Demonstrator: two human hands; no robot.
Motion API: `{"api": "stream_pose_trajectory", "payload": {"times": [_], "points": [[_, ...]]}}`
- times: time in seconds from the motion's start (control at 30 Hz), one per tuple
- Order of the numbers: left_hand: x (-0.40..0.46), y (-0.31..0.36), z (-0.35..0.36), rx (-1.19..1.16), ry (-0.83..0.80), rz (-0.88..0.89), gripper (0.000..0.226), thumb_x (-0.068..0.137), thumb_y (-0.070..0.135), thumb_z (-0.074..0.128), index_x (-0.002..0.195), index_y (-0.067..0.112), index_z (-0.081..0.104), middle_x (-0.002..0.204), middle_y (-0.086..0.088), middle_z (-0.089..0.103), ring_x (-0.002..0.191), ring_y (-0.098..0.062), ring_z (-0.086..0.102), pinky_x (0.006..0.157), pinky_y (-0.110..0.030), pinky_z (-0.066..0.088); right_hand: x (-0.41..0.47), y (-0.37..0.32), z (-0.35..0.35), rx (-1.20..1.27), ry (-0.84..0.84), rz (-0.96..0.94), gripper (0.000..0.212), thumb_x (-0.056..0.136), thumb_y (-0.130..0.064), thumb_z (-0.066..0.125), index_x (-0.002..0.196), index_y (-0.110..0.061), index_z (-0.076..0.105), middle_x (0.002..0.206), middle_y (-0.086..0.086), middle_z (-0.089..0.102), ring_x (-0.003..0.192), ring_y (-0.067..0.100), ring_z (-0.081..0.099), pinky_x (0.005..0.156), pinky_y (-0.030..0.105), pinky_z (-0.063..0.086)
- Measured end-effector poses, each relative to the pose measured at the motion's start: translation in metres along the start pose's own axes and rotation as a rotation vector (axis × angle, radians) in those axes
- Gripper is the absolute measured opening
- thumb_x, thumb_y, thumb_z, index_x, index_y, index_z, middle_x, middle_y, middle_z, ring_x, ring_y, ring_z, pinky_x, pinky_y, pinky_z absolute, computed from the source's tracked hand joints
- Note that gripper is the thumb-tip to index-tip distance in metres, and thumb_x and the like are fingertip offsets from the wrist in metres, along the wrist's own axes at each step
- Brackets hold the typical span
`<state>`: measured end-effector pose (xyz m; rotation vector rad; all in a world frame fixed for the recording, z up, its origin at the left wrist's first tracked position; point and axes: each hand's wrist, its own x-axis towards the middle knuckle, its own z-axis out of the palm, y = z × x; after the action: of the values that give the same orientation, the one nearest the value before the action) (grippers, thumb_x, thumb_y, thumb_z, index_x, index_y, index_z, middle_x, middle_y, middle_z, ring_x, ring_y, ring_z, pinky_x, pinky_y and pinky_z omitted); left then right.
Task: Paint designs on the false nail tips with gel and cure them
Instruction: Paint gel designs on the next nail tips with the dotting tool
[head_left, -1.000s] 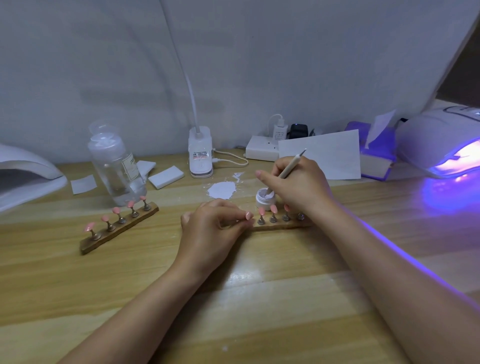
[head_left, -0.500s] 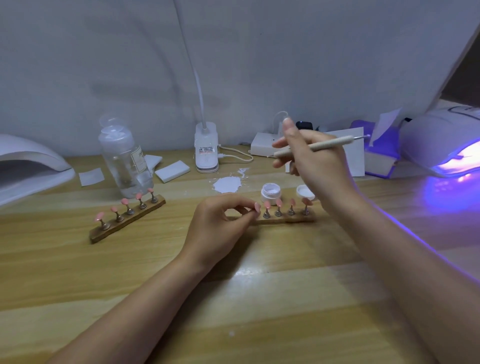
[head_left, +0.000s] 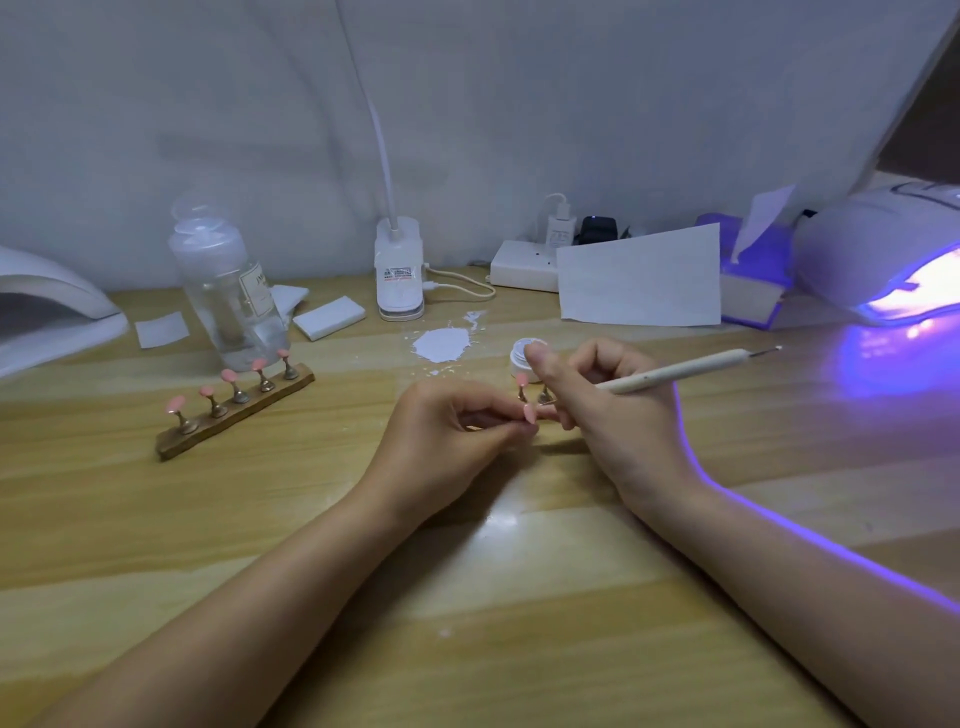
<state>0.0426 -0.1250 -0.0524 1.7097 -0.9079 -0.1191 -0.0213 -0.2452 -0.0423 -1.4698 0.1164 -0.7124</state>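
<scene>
We are bringing our right hand (head_left: 613, 410), fingers gripping the dotting pen (head_left: 680, 370), down from the gel jar (head_left: 525, 355) beside our left hand (head_left: 441, 436), whose fingers are pinching a pink nail tip (head_left: 529, 413), so painting is likely starting.

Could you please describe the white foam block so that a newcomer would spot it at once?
Find the clear bottle at the table's back left. The white foam block lies just right of it, before the lamp base. Unlike the thin paper square, it is thick.
</scene>
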Motion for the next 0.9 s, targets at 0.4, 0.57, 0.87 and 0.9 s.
{"api": "stream_pose_trajectory", "payload": {"times": [0.4, 0.57, 0.87, 0.9], "points": [[0.0003, -0.0023, 0.0009, 0.049, -0.008, -0.001, 0.019, 0.071, -0.004, 0.072, 0.082, 0.01, 0.074, 0.078, -0.004, 0.073, 0.073, -0.004, 0.066, 0.078, -0.031, 0.055, 0.0043, 0.0086, -0.0005, -0.112, -0.047, 0.002, 0.041, 0.076, 0.01, 0.058, 0.048, -0.011, 0.035, 0.031, -0.007, 0.046, 0.035, 0.001, 0.05, 0.042, 0.01, 0.038], [0.0, -0.0026, 0.0008, 0.055, -0.012, 0.006, 0.02, 0.071, -0.005, 0.071, 0.082, 0.011, 0.074, 0.078, -0.003, 0.073, 0.073, -0.003, 0.066, 0.077, -0.029, 0.055, 0.0057, 0.0103, -0.0003, -0.092, -0.062, 0.011, 0.043, 0.076, 0.009, 0.06, 0.047, -0.011, 0.035, 0.033, -0.004, 0.047, 0.037, 0.008, 0.053, 0.043, 0.012, 0.039], [-0.0002, -0.0008, 0.0011, 0.066, -0.012, -0.003, 0.018, 0.071, -0.005, 0.072, 0.082, 0.009, 0.074, 0.078, -0.005, 0.073, 0.073, -0.006, 0.066, 0.076, -0.03, 0.055, 0.0055, 0.0109, 0.0001, -0.099, -0.046, 0.007, 0.042, 0.076, 0.008, 0.061, 0.047, -0.01, 0.036, 0.034, -0.004, 0.047, 0.037, 0.007, 0.051, 0.042, 0.012, 0.039], [-0.0002, -0.0007, 0.0011, 0.066, -0.013, -0.003, 0.018, 0.071, -0.005, 0.072, 0.082, 0.009, 0.074, 0.078, -0.004, 0.073, 0.072, -0.005, 0.066, 0.077, -0.03, 0.055, 0.0055, 0.0107, 0.0001, -0.098, -0.046, 0.009, 0.042, 0.076, 0.008, 0.061, 0.047, -0.01, 0.036, 0.034, -0.004, 0.047, 0.037, 0.008, 0.052, 0.042, 0.012, 0.039]]}}
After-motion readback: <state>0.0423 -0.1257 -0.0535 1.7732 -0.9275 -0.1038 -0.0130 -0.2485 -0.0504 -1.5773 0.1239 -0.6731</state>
